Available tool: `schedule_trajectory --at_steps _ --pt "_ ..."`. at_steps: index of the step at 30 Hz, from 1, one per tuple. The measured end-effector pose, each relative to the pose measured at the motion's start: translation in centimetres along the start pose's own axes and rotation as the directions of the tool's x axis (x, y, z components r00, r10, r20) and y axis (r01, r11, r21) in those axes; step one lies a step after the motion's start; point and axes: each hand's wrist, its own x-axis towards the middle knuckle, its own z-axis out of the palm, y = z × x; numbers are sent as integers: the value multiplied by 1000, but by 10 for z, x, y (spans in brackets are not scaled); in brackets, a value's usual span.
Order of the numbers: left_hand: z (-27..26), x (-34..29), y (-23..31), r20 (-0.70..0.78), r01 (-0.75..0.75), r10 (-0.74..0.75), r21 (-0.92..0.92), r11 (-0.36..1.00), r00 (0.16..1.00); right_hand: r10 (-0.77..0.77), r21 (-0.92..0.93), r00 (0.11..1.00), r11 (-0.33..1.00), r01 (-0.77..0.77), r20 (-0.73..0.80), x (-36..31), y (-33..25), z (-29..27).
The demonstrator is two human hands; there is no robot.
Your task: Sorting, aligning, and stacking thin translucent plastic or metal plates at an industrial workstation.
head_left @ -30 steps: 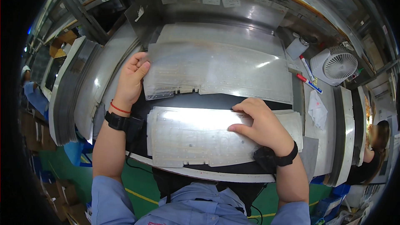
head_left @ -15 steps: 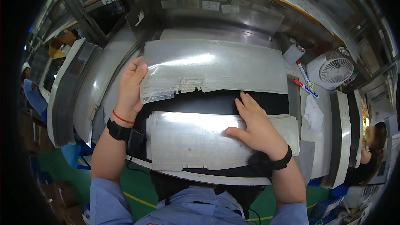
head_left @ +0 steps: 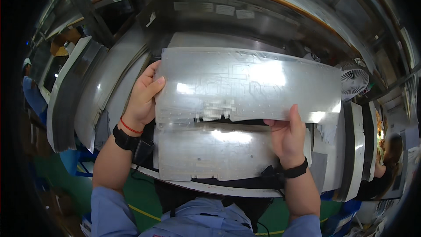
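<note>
A long, translucent membrane sheet with circuit lines and comb-like notches on its near edge hangs raised before me; whether it is one sheet or several I cannot tell. My left hand is closed on its left end, thumb on top. At the near edge, toward the right, my right hand pinches it, thumb above and fingers partly hidden beneath. Below lies a stack of similar membrane sheets, close to the table's front edge, its far side covered by the held sheet.
Tall stacks of sheets stand at left and right. A white fan sits at the back right, partly covered by the held sheet. A metal panel rises behind. People are visible at both far sides.
The upper membrane sheet has been lifted and shifted right and nearer. My right hand, previously spread flat above the lower stack, now grips the sheet's near edge.
</note>
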Motion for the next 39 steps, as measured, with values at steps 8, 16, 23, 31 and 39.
schedule_trajectory --at_steps 8,16,23,31,39 --pt "-4 -2 7 169 67 -54 -76 995 984 32 -67 997 997 -37 -65 -3 -1 1" --pt "-2 -2 6 15 17 -17 -20 1000 1000 -125 -151 989 982 112 -84 -8 6 1" --pt "-6 0 7 -32 -1 1 -2 1000 999 -125 -251 992 961 119 -11 -8 4 8" --pt "2 -1 11 -33 -14 13 -49 999 999 -121 -234 989 967 99 -82 -6 2 18" --pt "-7 -1 10 -38 13 -12 42 999 999 -138 -260 990 957 128 -21 -8 5 8"
